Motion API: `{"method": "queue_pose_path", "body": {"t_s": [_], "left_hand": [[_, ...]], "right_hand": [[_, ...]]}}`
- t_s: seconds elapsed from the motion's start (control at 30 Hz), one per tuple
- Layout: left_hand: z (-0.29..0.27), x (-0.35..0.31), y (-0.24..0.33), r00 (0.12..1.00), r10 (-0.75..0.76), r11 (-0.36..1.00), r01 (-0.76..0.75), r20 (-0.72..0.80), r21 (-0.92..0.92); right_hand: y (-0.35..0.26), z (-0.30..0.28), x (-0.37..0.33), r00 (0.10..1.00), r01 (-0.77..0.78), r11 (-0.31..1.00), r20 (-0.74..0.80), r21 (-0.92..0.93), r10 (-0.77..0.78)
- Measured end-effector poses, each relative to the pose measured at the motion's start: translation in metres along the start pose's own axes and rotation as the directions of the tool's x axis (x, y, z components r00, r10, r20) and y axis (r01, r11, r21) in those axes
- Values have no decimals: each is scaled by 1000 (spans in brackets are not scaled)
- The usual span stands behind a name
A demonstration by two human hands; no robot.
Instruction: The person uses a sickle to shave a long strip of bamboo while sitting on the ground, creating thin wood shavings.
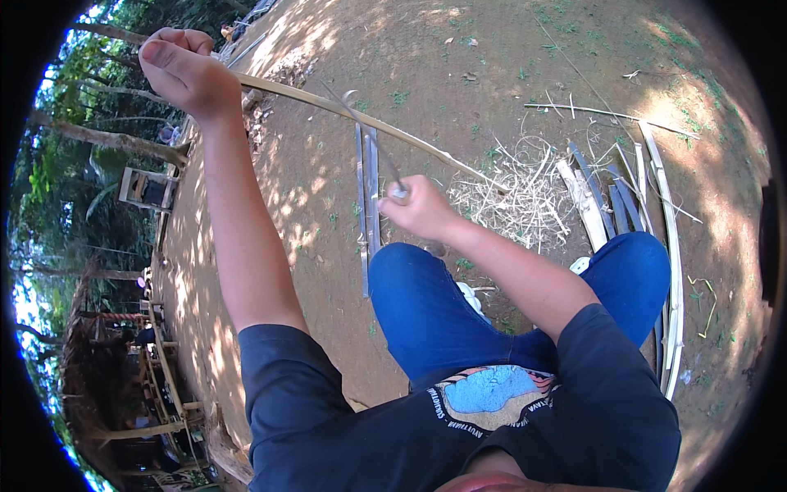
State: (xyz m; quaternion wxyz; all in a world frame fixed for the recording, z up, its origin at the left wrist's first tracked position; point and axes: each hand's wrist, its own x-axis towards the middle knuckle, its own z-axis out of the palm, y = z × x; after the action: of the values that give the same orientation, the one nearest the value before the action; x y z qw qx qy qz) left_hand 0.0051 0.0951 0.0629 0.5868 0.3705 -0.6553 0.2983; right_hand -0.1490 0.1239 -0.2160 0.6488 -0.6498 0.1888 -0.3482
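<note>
My left hand (193, 74), raised at the upper left, is closed around one end of a long pale bamboo strip (328, 105). The strip slopes down to the right, its far end over a heap of shavings (533, 197). In front of my bent knee, my right hand (420, 209) grips a knife, its handle mostly hidden by the fingers. The thin knife blade (384, 152) points up and to the left, crossing the strip in view. A thin curl (350, 96) shows near the blade; whether it is attached to the strip I cannot tell.
Two narrow dark strips (374, 197) lie on the dirt left of my knee. Several split bamboo pieces (587, 201) and long strips (668, 221) lie at the right. A wooden frame (147, 189) and a thatched shelter (90, 369) stand among trees at the far left.
</note>
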Motion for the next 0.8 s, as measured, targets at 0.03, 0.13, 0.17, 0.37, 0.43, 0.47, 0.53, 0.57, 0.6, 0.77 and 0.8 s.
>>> {"method": "queue_pose_path", "body": {"t_s": [0.03,0.13,0.17,0.37,0.43,0.47,0.53,0.57,0.6,0.77,0.8], "left_hand": [[-4,-2,-7,1000,-7,1000,7,-5,-22],[-5,-5,-1,999,-36,998,36,14,-42],[-3,-2,-4,999,-45,999,45,23,-14],[8,0,-5,997,-25,1000,24,79,10],[14,-3,-6,996,-32,999,32,87,9],[2,8,3,995,-21,999,17,101,45],[3,7,6,996,-31,999,29,84,21],[2,3,5,998,-36,999,37,59,-10],[2,2,2,999,-36,999,37,30,-37],[1,-1,-4,999,-40,998,41,34,-48],[0,-2,-2,998,-46,998,48,39,-50]], "right_hand": [[12,-11,-1,1000,8,1000,15,-15,-7],[29,-19,-12,999,-21,1000,38,-13,21],[25,-20,-10,999,-36,999,29,0,36],[-44,-9,-12,988,146,989,55,32,-147],[-53,-13,-3,984,148,988,92,37,-151],[-48,-7,-3,992,91,995,82,51,-95],[5,-18,-4,999,-46,999,9,26,46],[33,-29,-9,996,-88,995,-14,-51,87],[54,-42,-12,992,-123,984,-37,-128,119],[78,-57,-18,989,-134,958,-97,-254,112],[80,-55,-20,987,-141,958,-105,-251,118]]}}
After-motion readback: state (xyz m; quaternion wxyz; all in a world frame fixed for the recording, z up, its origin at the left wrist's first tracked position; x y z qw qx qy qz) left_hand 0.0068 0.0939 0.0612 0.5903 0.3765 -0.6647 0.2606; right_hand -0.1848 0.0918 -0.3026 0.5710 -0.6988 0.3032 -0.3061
